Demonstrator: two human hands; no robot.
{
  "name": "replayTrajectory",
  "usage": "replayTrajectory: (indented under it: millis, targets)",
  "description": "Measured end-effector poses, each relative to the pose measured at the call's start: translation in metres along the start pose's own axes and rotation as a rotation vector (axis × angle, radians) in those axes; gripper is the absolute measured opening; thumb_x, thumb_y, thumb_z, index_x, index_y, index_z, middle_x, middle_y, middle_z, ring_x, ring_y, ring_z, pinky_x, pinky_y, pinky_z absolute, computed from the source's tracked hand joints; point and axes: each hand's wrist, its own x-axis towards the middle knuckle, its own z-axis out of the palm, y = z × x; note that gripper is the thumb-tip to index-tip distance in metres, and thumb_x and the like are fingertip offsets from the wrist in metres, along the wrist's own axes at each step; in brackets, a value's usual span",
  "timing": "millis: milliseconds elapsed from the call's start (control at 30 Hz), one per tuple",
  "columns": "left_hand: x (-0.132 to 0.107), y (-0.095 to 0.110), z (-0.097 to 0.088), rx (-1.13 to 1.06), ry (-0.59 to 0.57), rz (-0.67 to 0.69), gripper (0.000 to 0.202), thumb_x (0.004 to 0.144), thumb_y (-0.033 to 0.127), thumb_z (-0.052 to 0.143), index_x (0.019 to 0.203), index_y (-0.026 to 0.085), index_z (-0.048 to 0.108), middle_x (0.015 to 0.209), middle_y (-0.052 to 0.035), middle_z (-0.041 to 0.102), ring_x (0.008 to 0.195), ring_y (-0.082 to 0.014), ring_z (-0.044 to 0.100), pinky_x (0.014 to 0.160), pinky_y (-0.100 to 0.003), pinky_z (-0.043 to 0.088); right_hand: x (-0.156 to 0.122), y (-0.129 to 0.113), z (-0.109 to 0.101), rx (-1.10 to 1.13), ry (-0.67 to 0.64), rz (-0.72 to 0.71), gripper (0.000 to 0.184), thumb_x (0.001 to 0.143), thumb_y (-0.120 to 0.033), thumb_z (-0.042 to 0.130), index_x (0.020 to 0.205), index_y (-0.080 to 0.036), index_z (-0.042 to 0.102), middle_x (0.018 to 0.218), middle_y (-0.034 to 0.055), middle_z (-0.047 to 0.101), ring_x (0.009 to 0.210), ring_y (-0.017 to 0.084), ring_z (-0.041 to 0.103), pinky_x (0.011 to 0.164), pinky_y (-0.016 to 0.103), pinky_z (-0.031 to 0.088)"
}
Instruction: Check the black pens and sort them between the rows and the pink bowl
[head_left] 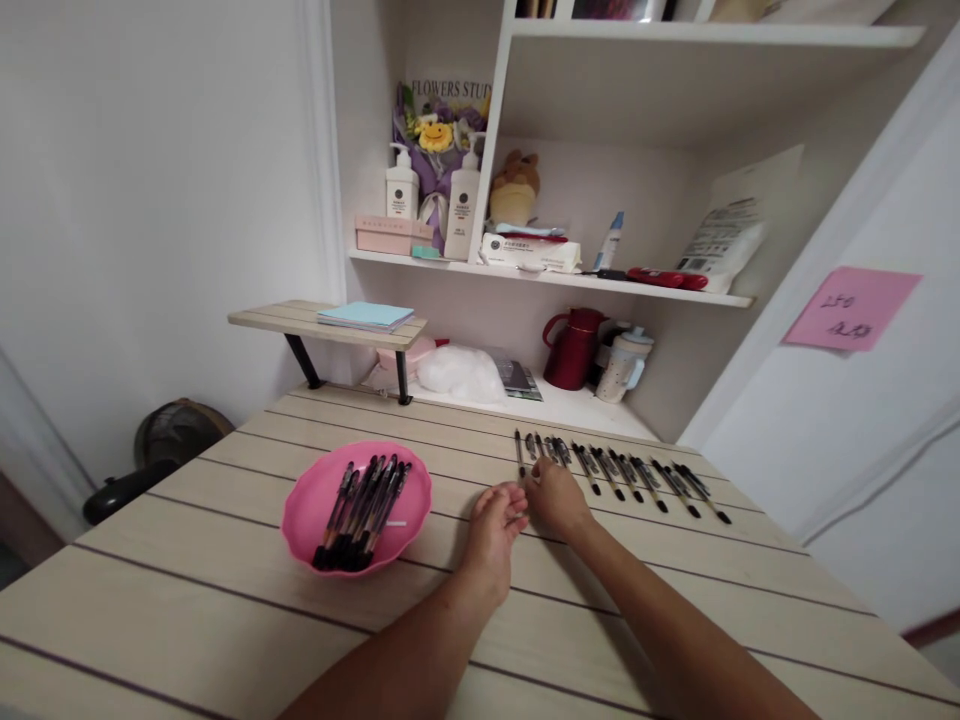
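Note:
My right hand (559,497) has its fingers closed at the lower end of a black pen (519,453), the leftmost in a row on the table. The hand covers the lower ends of the pens beside it. Further right in the row lie several more black-capped pens (649,485), side by side and slanted. Close to the left of my right hand is my left hand (493,535), palm turned inward, fingers loosely bent and apart, with nothing in it. A pink scalloped plate (300,505) to the left holds a bundle of similar pens (364,510).
The slatted wooden table (247,620) fills the foreground. A small raised shelf (277,318) with a blue notebook (367,316) stands at the back left. Behind the table are a red jug (574,348), a pale cup (625,366) and a white bundle (461,373), below white shelving (622,285).

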Motion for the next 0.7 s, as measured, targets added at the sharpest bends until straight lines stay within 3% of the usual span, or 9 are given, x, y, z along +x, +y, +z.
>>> replayTrajectory:
  millis: [133,467,600,700]
  targets:
    - [0.0,0.003,-0.002,0.006,-0.035,0.017,0.029,0.065,0.035,0.066,0.085,0.015,0.06,0.087,-0.0088,0.063,0.082,-0.0169,0.059,0.076,-0.03,0.043,-0.026,-0.004,-0.007,0.032,-0.036,-0.071,0.018,0.082,-0.02,0.042,0.089,-0.013,0.057,0.08,0.0112,0.067,0.077,0.018,0.061,0.061,0.024,0.034]
    - [-0.013,0.025,0.006,0.278,-0.012,0.085,0.034,0.061,0.035,0.069,0.087,0.014,0.061,0.082,-0.0082,0.065,0.071,-0.0142,0.06,0.069,-0.026,0.042,-0.137,0.007,-0.001,0.048,-0.079,-0.303,0.014,0.082,-0.014,0.04,0.086,-0.018,0.053,0.079,0.006,0.066,0.07,0.018,0.06,0.057,0.025,0.03]
    - [-0.022,0.062,0.015,0.451,-0.066,0.093,0.03,0.064,0.029,0.065,0.089,0.016,0.058,0.076,-0.0059,0.064,0.066,-0.013,0.059,0.065,-0.025,0.043,-0.156,0.014,0.001,0.063,-0.033,-0.381,0.017,0.084,-0.014,0.036,0.085,-0.019,0.053,0.079,0.0052,0.065,0.068,0.017,0.059,0.057,0.026,0.03]
    - [-0.026,0.111,0.009,0.988,-0.109,0.272,0.027,0.069,0.026,0.058,0.095,0.016,0.058,0.081,-0.0068,0.064,0.075,-0.0167,0.059,0.07,-0.028,0.042,-0.159,0.017,0.001,0.052,-0.011,-0.401,0.019,0.086,-0.016,0.035,0.084,-0.019,0.053,0.08,0.0053,0.063,0.067,0.017,0.059,0.056,0.026,0.029]
